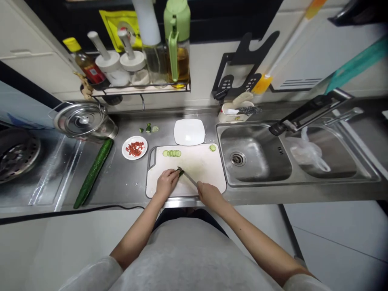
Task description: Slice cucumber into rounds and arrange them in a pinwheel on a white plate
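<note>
On the white cutting board (209,169), my left hand (166,184) is closed, its fingertips on a small dark-green cucumber piece (181,172). My right hand (209,195) grips the handle of a knife (190,179), whose blade reaches left to that piece. Behind my left hand lies a row of cucumber slices (171,153). A few more slices (212,148) rest in the board's far right corner. Beyond the board stands a white rectangular plate (189,132). To the left, a small round plate (124,152) holds chopped red bits (135,148).
A whole cucumber (93,173) lies left on the steel counter, near a lidded metal pot (85,121). Cucumber ends (148,129) sit behind the board. A double sink (254,178) is at right, with a plastic bag (309,151) inside. Above hangs a seasoning rack (142,89).
</note>
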The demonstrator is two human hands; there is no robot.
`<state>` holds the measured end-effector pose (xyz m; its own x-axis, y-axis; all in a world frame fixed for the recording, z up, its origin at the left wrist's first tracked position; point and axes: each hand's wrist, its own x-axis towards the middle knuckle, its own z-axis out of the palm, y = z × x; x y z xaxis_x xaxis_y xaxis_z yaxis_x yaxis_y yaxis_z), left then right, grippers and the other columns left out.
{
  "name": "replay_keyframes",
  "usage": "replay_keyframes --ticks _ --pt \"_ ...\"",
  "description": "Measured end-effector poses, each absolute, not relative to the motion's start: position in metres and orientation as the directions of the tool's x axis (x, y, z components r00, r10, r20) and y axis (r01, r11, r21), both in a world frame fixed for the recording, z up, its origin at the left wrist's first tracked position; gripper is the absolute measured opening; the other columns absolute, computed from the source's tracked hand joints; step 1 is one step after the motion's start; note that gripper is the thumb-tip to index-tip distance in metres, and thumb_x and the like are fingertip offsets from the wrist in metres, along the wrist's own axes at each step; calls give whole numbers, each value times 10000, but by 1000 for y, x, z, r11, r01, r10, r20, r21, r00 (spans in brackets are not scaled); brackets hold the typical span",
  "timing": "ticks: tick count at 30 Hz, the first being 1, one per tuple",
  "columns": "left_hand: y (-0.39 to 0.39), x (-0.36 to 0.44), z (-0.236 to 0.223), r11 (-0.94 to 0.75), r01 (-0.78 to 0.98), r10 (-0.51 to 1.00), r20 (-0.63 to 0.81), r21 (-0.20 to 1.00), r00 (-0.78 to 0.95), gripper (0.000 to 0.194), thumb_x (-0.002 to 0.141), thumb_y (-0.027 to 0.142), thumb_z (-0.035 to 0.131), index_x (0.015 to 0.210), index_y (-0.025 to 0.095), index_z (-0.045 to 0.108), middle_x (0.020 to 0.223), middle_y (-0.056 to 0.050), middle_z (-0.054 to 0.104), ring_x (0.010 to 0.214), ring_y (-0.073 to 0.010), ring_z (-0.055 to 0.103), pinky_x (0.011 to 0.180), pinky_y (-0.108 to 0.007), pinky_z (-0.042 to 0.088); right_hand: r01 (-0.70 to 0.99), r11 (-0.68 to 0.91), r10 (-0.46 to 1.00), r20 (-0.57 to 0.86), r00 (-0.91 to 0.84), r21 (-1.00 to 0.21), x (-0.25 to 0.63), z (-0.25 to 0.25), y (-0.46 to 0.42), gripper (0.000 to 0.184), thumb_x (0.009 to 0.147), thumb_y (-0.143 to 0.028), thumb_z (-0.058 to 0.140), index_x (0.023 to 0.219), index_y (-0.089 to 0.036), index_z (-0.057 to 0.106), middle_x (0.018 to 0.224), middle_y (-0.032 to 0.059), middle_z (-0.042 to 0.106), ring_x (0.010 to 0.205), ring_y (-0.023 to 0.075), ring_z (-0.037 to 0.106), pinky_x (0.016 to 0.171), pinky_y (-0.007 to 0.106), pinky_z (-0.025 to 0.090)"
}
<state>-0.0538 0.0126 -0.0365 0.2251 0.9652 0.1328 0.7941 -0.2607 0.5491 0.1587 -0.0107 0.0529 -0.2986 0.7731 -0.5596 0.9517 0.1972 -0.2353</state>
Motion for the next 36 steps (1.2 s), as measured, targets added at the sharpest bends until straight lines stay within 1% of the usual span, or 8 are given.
replay_keyframes --ticks 5,11,15,18,23,27,31,36 --pt "12 -53 -34 -247 809 969 112 533 221 285 915 307 469 1104 267 680 1037 -60 651 949 -168 588 855 -297 483 947 209 789 -530 -311 -245 160 45 -15 208 913 -121 369 1048 -164 521 906 98 672 847 200 645 678 263 382" --pt "13 -51 -30 -250 816 968 102 521 231 272 913 280 465 1057 245 693 1034 -69 648 939 -175 584 856 -305 480 943 257 797 -505 -331 -212 157 42 -21 228 859 -41 402 1021 -153 517 902 103 658 821 217 657 665 267 414" --pt "13 -50 -29 -234 808 971 81 540 226 256 912 283 468 1019 242 697 1035 -77 640 946 -180 579 861 -320 479 938 271 785 -513 -346 -218 154 42 -23 168 855 -129 510 1023 -139 512 934 127 652 818 232 659 669 273 437" --pt "13 -50 -29 -236 809 970 82 539 228 251 912 282 467 998 234 697 1026 -78 640 949 -181 577 863 -321 478 937 275 778 -523 -349 -216 153 41 -22 166 865 -167 531 1027 -138 513 927 131 652 823 240 664 667 281 449" --pt "14 -50 -28 -251 807 966 90 535 241 249 917 285 460 970 226 696 978 -72 645 915 -173 581 851 -311 476 932 270 756 -545 -361 -242 155 38 -19 239 829 -192 599 1044 -132 513 919 138 659 846 247 667 679 274 454" --pt "15 -50 -28 -259 808 965 99 530 244 261 927 296 448 958 219 695 963 -73 645 908 -168 581 842 -300 472 924 280 745 -548 -379 -259 157 40 -13 211 845 -91 493 1050 -134 519 902 122 671 844 247 669 680 283 454" --pt "15 -49 -27 -261 808 963 89 528 253 257 928 305 451 949 221 693 956 -71 644 900 -165 579 835 -297 466 920 271 721 -573 -389 -283 155 49 -5 259 871 -35 370 1056 -129 526 914 137 677 866 232 666 706 285 452" --pt "15 -48 -26 -268 814 962 94 516 257 260 931 302 446 957 219 690 956 -71 644 892 -165 576 831 -295 464 909 275 696 -587 -413 -314 156 54 1 294 849 -3 348 1041 -114 542 933 149 680 864 241 666 690 292 459"
